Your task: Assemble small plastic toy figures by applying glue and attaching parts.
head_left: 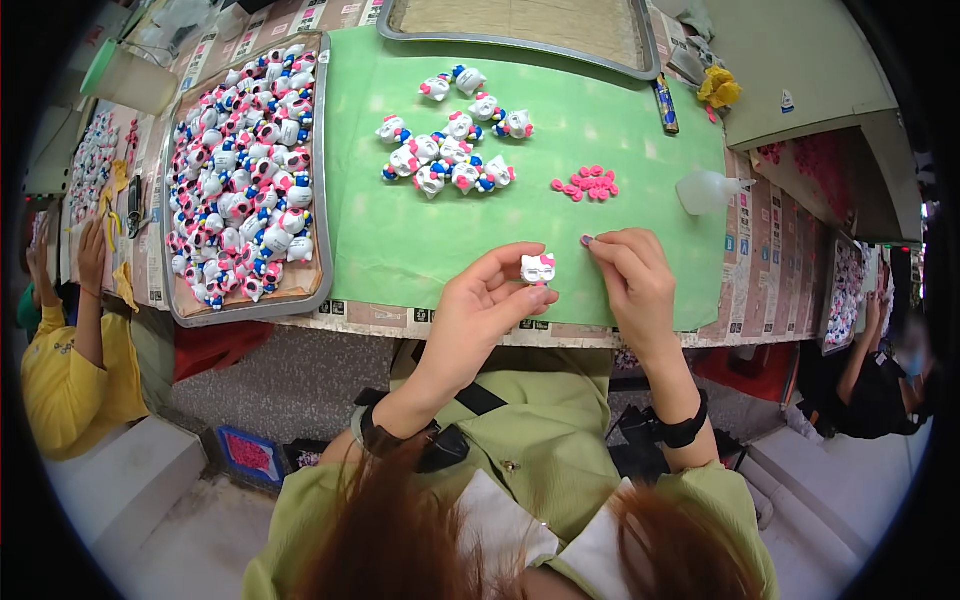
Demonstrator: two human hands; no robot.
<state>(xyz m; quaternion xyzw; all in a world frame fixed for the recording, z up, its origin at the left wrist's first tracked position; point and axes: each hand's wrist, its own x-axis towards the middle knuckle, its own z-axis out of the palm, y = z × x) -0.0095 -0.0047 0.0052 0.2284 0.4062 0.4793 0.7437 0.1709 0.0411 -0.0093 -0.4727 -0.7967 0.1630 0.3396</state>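
Between the thumb and fingers of my left hand (492,303) is a small white cat figurine (538,268) with a pink bow, its face turned up. My right hand (635,275) is just to the right, thumb and forefinger pinched together. A dark purplish spot shows at those fingertips; whether it is a nail or a tiny part I cannot tell. Past my right hand lies a small heap of pink pieces (588,184). Farther back and left, a loose group of similar cat figurines (455,150) in white, blue and pink lies on the green sheet (380,260).
A metal tray (324,180) heaped with figurines stands at left, another lined tray (520,46) at the back. At right are a white squeeze bottle (704,193), a dark tube (666,104) and a yellow crumpled cloth (718,88). People sit at both sides.
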